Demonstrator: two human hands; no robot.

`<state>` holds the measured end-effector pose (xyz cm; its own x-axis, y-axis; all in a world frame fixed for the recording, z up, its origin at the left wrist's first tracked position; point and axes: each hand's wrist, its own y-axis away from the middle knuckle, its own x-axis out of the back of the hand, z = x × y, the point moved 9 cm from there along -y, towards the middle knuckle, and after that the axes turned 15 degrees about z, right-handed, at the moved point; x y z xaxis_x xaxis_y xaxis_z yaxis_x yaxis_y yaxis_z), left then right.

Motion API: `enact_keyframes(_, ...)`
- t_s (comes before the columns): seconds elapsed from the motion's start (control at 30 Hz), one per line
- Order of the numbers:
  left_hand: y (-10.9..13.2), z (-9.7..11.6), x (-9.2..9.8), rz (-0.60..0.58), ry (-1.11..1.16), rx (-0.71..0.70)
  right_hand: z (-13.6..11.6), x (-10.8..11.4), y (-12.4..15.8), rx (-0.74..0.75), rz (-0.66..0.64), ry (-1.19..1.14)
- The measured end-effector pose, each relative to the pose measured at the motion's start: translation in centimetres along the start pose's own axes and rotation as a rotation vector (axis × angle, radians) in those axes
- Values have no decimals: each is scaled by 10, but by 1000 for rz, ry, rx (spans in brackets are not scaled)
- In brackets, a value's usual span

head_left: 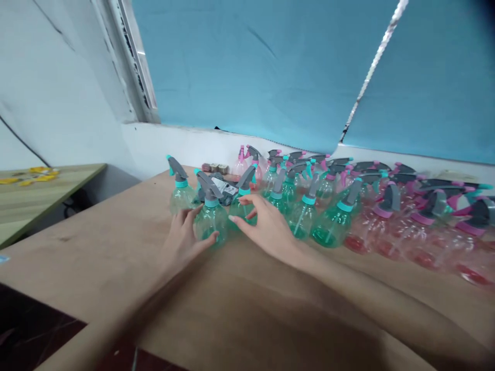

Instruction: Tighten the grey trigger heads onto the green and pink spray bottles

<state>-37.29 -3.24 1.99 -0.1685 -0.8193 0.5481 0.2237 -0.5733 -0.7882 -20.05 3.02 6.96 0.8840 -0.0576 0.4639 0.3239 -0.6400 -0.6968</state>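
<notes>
My left hand (187, 234) is wrapped round the lower body of a clear green spray bottle (211, 219) with a grey trigger head and turquoise collar, upright on the table. To its right, my right hand (266, 221) has thumb and fingers apart, in front of another green spray bottle (244, 193) that it partly covers. I cannot tell whether the fingertips touch that bottle. A third green spray bottle (181, 193) stands behind my left hand. More green spray bottles (303, 219) stand right of my right hand.
Pink spray bottles (386, 221) crowd the right side of the brown table (96, 242). A grey-and-white bundle (224, 188) and small boxes (216, 168) lie behind the bottles. At left, another table (77, 190) holds yellow pieces (36, 175). A wall with blue covering (251, 67) stands behind.
</notes>
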Motion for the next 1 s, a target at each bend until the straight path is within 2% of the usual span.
enact_keyframes(0.1, -10, -2, -1, -7, -46, -23, 9, 6, -10, -39, 10, 112)
enact_keyframes(0.2, -18, 1, -3, -18, -99, -43, 22, 4, -12, -113, -38, 191)
enact_keyframes(0.5, -29, 8, -5, -11, -256, -73, 57, -33, -11, -345, -214, 85)
enact_keyframes(0.77, -39, 5, -13, 30, -269, -99, 68, -50, -22, -385, -151, 121)
enact_keyframes(1.0, -43, 2, -18, 36, -276, -111, 72, -50, -22, -373, -136, 143)
